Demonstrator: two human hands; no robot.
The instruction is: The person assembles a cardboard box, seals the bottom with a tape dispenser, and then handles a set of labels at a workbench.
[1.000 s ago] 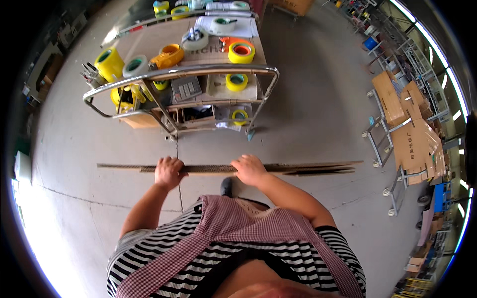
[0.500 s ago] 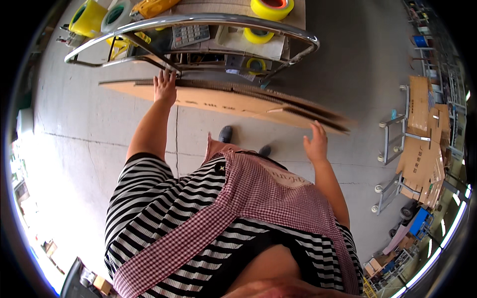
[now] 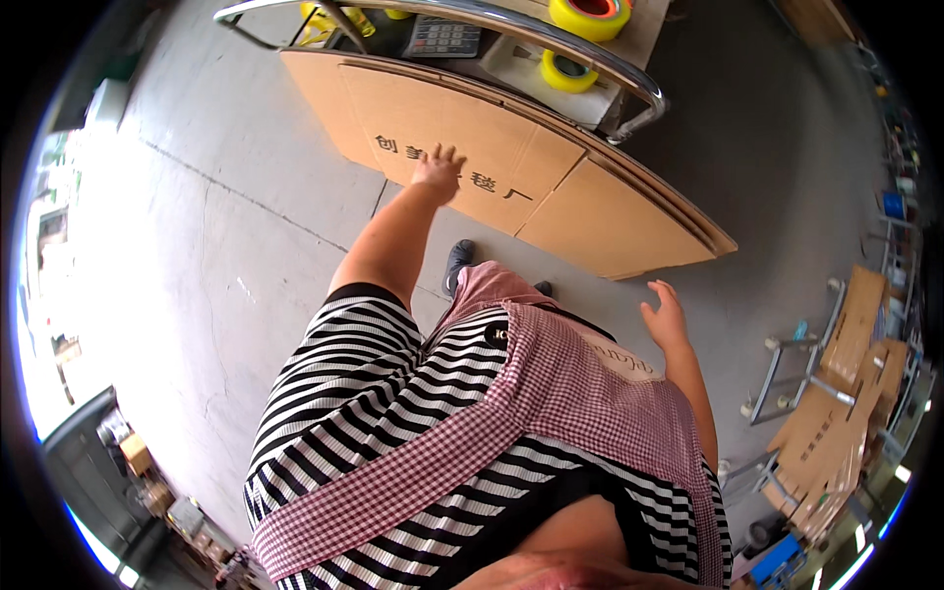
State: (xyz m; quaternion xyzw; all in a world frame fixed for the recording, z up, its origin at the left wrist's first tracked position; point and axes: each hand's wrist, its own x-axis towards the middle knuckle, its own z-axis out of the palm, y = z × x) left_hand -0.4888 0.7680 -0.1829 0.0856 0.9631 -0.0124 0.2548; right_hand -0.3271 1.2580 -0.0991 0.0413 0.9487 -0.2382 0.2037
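Observation:
A stack of flat brown cardboard cartons [image 3: 610,216] stands on its edge, leaning against the cart with its printed face toward me. My left hand [image 3: 440,172] is in front of that face with its fingers spread; whether it touches the board I cannot tell. Just below the stack's right end, my right hand [image 3: 666,315] hangs apart from it, fingers loosely extended and holding nothing.
The cart's curved metal rail [image 3: 551,31] runs behind the cartons. On the cart lie a calculator [image 3: 444,37] and yellow tape rolls [image 3: 568,71]. Wheeled frames with more flattened cardboard [image 3: 821,442] stand at the right. My shoe [image 3: 458,264] is below the stack.
The cartons have tipped so their broad face shows, leaning on the cart. My left hand has left the top edge and come down before the face. The view has turned.

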